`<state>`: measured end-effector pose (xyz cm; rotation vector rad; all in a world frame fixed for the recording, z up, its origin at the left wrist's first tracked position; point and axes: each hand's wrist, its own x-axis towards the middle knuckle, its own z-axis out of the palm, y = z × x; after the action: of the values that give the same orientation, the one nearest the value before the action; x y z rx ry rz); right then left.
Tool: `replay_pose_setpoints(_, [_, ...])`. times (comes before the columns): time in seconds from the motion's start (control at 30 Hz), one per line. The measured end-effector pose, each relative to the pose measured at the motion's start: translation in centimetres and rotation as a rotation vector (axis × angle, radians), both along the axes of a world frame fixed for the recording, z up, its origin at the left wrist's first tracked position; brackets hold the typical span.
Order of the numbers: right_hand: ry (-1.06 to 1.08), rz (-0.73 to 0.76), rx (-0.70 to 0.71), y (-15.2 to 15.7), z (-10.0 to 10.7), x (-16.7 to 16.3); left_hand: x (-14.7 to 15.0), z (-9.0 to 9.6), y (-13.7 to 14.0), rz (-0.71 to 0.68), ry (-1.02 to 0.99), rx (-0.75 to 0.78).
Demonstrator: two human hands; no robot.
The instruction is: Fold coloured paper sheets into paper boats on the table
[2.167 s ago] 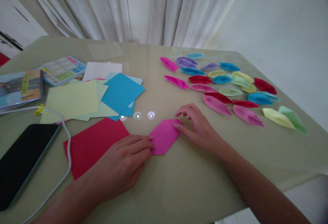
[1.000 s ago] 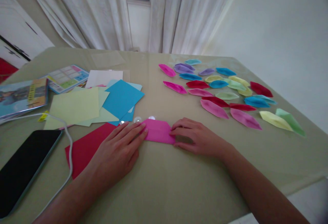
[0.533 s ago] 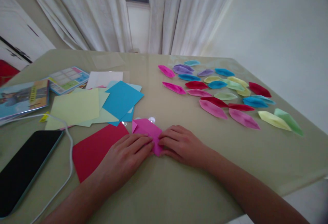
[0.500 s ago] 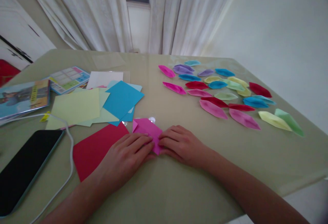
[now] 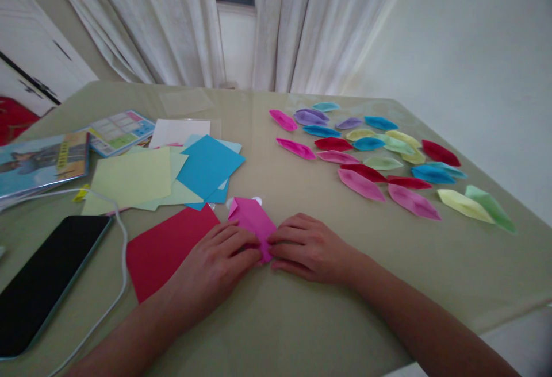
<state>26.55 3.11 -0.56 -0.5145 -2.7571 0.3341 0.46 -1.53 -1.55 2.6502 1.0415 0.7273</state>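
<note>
A partly folded sheet of pink paper (image 5: 255,216) lies on the table between my hands. My left hand (image 5: 226,256) is closed on its lower left side, fingertips pressed on the paper and covering part of it. From the right, my right hand (image 5: 308,247) grips the paper's lower right edge, with its fingers held together and its thumb hidden. Partly under my left wrist lies a flat red sheet (image 5: 172,247).
Several folded paper boats (image 5: 362,184) in many colours spread over the right of the table. Blue sheets (image 5: 211,161) and pale green sheets (image 5: 131,179) lie at left, near a book (image 5: 43,158). A phone (image 5: 52,282) and a white cable (image 5: 125,262) sit at front left.
The pink paper has turned slightly under my fingers, and its upper left corner flap now looks flatter. Both hands stay on it. The whole view has shifted a little.
</note>
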Motion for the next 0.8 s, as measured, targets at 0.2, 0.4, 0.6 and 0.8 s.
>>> replay_pose_setpoints(0.2, [-0.013,0.044,0.03,-0.09,0.24,0.57,0.39,-0.6,-0.12,0.118,-0.103,-0.169])
replay_pose_setpoints(0.4, [-0.007,0.058,0.035,-0.16,0.45,0.24,0.53,-0.78,-0.22,0.23,-0.144,-0.299])
replay_pose_setpoints(0.6, [0.017,0.063,0.054,-0.16,0.33,0.21,0.82,-0.87,-0.19,0.285,-0.161,-0.306])
replay_pose_setpoints(0.8, [0.02,0.06,0.071,-0.31,0.4,0.03,1.0,-0.97,-0.18,0.297,-0.171,-0.32])
